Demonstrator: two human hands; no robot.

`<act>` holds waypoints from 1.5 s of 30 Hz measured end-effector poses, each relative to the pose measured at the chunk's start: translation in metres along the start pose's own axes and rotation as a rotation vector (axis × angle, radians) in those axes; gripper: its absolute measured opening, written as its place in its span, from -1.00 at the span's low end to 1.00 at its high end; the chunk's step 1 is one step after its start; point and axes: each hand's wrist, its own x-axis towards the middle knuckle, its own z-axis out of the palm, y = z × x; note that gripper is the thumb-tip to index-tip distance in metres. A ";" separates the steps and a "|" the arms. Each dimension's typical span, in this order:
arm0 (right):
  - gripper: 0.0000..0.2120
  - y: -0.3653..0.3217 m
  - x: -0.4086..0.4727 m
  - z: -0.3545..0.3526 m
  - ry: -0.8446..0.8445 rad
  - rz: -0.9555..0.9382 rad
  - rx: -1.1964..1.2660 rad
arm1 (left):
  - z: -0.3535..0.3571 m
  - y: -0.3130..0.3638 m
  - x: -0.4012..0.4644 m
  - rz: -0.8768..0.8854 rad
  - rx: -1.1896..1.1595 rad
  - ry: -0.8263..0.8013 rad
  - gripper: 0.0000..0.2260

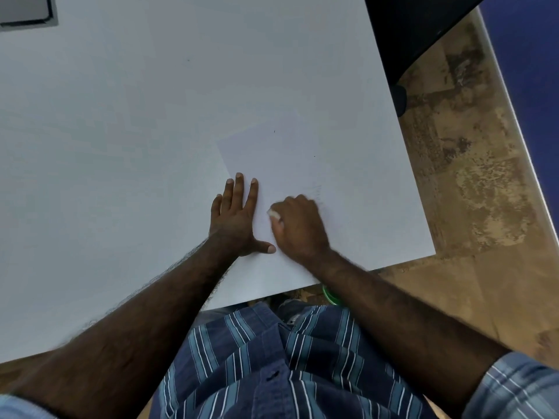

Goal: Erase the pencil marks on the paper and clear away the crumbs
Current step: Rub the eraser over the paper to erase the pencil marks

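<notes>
A white sheet of paper [299, 155] lies on the white table [121, 146], near its right front corner. Faint pencil marks [316, 189] show just beyond my right hand. My left hand [236, 216] lies flat with fingers spread on the paper's left edge, pressing it down. My right hand [298, 226] is closed around a white eraser [273, 213], whose end sticks out on the left side of the fist and rests on the paper. A few tiny dark specks [274, 131] lie on the sheet farther away.
The table's right edge [405, 164] drops to a mottled brown floor [472, 176]. A dark chair or object [408, 34] stands at the far right corner. A grey device [27, 10] sits at the table's far left. A green item [328, 294] shows under the front edge.
</notes>
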 end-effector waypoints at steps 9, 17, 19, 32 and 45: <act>-0.84 0.041 0.019 -0.016 0.127 0.176 -0.094 | -0.002 0.003 0.001 -0.013 0.013 -0.028 0.41; -0.85 0.002 -0.016 0.004 -0.075 -0.105 0.064 | -0.001 0.003 0.000 -0.010 0.023 -0.016 0.40; -0.88 0.015 -0.010 -0.001 -0.042 -0.101 0.015 | -0.002 0.003 0.000 -0.008 0.023 -0.015 0.41; -0.86 0.008 -0.013 -0.003 -0.104 -0.161 0.002 | -0.003 0.003 0.000 -0.012 0.018 -0.025 0.40; -0.85 0.008 -0.016 0.002 -0.103 -0.174 0.015 | -0.001 0.002 0.001 -0.012 0.006 -0.022 0.41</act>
